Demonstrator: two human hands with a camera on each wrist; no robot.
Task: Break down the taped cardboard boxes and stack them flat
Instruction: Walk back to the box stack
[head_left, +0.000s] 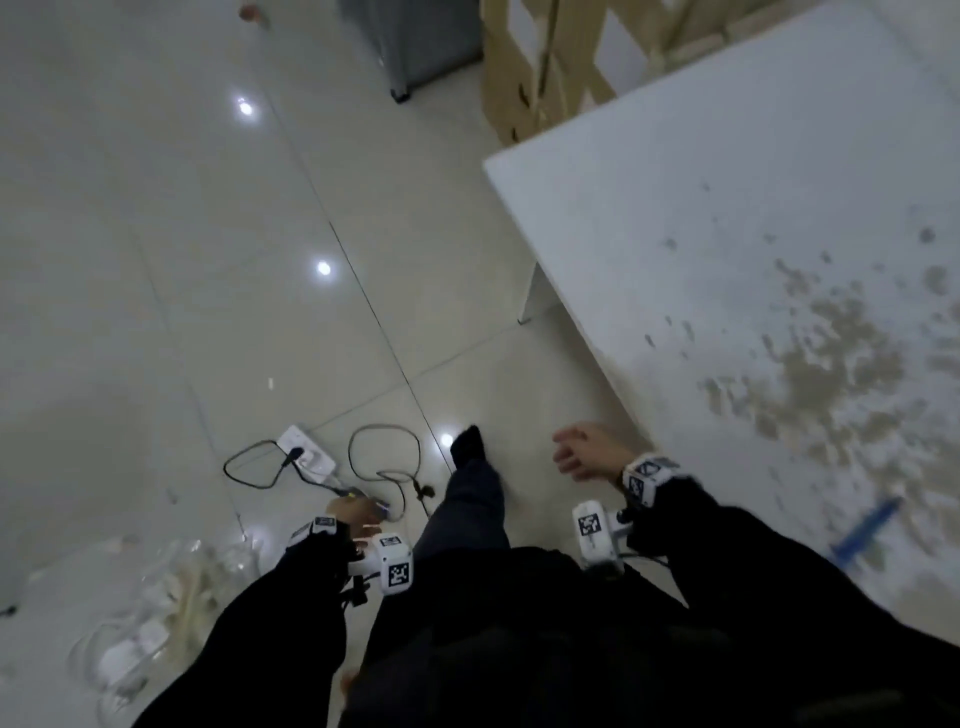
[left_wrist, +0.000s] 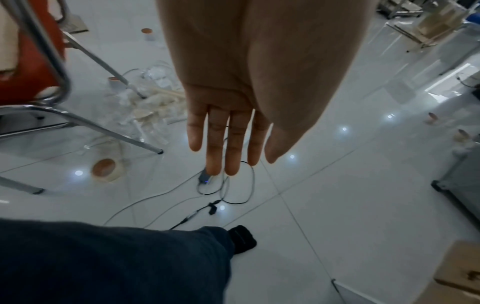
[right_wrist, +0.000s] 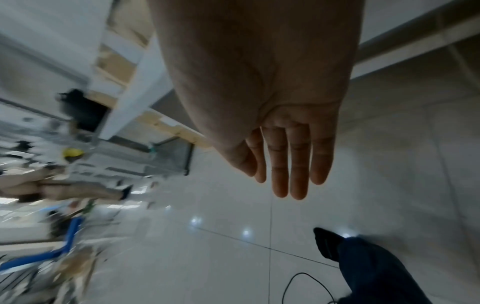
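Both hands are empty and hang over the tiled floor. My left hand (left_wrist: 228, 139) has straight fingers held together above a tangle of cables (left_wrist: 226, 189); in the head view the left hand (head_left: 358, 514) sits by my left thigh. My right hand (right_wrist: 288, 164) also shows straight, relaxed fingers, and the right hand (head_left: 582, 449) hovers beside the corner of the white table (head_left: 727, 234). A brown cardboard box (left_wrist: 457, 275) shows at the lower right of the left wrist view. Flat cardboard pieces (head_left: 540, 62) lean upright behind the table.
A white power strip (head_left: 306, 449) with cables lies on the floor ahead. A heap of clear plastic wrap (head_left: 156, 608) is at my left. A tape roll (left_wrist: 105, 169) and a metal-legged red chair (left_wrist: 31, 61) stand nearby. A blue tool (head_left: 867, 525) lies on the table.
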